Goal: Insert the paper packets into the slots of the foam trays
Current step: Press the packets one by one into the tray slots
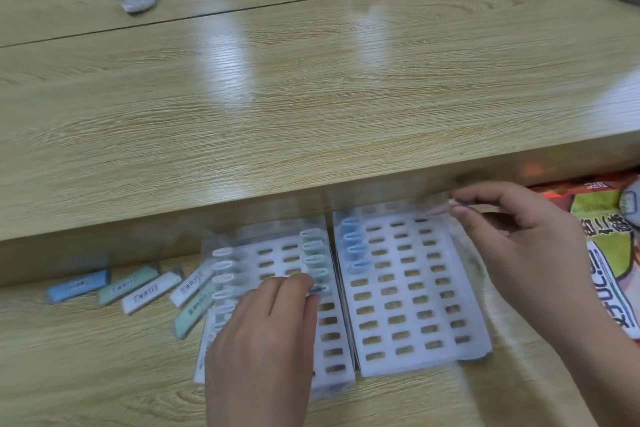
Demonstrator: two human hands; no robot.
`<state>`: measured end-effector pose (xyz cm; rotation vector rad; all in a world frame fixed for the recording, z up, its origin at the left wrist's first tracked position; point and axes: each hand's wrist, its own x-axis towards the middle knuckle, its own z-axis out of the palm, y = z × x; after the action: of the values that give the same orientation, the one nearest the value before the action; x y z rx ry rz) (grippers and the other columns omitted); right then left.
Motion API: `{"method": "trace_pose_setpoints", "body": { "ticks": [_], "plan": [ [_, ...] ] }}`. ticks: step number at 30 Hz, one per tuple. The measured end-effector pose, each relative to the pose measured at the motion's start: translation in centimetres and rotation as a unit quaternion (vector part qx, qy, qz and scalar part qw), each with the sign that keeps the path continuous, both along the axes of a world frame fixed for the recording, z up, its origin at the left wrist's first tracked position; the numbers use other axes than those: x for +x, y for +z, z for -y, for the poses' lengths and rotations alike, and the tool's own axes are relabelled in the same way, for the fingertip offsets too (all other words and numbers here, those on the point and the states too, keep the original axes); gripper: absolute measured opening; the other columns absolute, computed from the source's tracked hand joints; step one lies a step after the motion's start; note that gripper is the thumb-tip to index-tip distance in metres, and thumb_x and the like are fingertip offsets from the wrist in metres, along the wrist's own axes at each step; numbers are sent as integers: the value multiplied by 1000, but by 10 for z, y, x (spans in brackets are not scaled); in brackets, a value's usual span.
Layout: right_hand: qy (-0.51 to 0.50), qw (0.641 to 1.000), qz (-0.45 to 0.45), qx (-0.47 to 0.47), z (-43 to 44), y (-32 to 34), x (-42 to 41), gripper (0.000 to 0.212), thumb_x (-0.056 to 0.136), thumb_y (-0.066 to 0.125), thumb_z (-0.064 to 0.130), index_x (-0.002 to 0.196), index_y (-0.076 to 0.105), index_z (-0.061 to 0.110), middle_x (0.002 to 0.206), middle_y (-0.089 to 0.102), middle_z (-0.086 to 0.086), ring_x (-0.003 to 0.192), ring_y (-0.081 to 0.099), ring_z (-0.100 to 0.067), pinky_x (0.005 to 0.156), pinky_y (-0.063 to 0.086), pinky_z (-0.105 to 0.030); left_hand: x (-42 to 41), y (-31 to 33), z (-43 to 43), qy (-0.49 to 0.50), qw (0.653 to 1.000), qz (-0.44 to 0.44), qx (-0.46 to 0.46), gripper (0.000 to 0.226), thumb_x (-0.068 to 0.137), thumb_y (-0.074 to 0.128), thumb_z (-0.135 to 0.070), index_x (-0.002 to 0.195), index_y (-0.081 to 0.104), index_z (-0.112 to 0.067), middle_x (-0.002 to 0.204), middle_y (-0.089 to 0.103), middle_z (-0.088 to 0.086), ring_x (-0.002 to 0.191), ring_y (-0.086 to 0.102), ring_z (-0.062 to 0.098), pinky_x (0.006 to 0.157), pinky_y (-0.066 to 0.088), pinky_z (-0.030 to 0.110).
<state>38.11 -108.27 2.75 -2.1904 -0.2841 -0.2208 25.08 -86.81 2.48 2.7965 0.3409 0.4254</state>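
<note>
In the head view, two white trays lie side by side at the near edge of a wooden table (311,97). Both run long axis near to far.

The left foam tray (332,380) has packets standing in its left column and green ones in the far part of its right column. The right foam tray (415,362) holds a few blue packets (353,243) at the far end of its left column, and its other slots show bare. Several loose packets (152,295) lie flat on the table to the left of the trays.

The left hand (263,333) lies over the left tray, its fingers curled and their tips at a green packet (317,288) in the right column. The blur hides whether it pinches or only presses.

The right hand (519,236) hangs over the far right corner of the right tray, thumb and forefinger pinching a pink packet (440,209). The packet is tilted, with its free end pointing left and slightly near. That end is aimed at the far slot (420,219) of the rightmost column, just beside it.

This is the relation that matters, and the right hand is clearly the nearer one. To go in, the packet probably has to be stood upright and turned so its width runs along the slot.
</note>
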Motion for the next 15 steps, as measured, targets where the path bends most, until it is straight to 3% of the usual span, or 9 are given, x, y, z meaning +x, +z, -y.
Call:
{"method": "trace_pose_setpoints", "body": {
  "ticks": [7, 10, 12, 15],
  "plan": [
    [34, 996, 8, -80, 4, -2, 2, 18, 84, 73, 20, 93, 69, 35, 90, 61, 30, 82, 60, -5, 72, 41, -2, 1, -1, -1, -3, 1000, 1, -10, 15, 80, 63, -27, 87, 74, -20, 74, 66, -7, 55, 61, 18, 42, 38, 26],
    [51, 983, 41, -172, 4, -3, 6, 11, 84, 72, 22, 92, 73, 30, 86, 61, 29, 84, 55, -14, 70, 41, -17, 1, -1, -1, -4, 1000, 0, -17, 16, 81, 61, -27, 87, 74, -20, 74, 66, -7, 55, 61, 17, 44, 37, 25],
    [55, 972, 79, -214, 3, -7, 7, 8, 85, 72, 21, 91, 76, 23, 88, 68, 15, 86, 56, -23, 67, 44, -31, 0, -1, -1, -4, 1000, 5, -18, 17, 81, 60, -28, 88, 73, -19, 74, 66, -7, 55, 61, 17, 44, 38, 25],
    [54, 954, 143, -256, -1, -13, 6, 11, 91, 70, 18, 95, 79, 14, 93, 71, -4, 86, 58, -34, 60, 50, -40, -3, -1, -2, -4, 1000, 5, -12, 17, 80, 60, -26, 89, 72, -18, 73, 67, -9, 56, 63, 16, 46, 37, 23]
  ]
}}
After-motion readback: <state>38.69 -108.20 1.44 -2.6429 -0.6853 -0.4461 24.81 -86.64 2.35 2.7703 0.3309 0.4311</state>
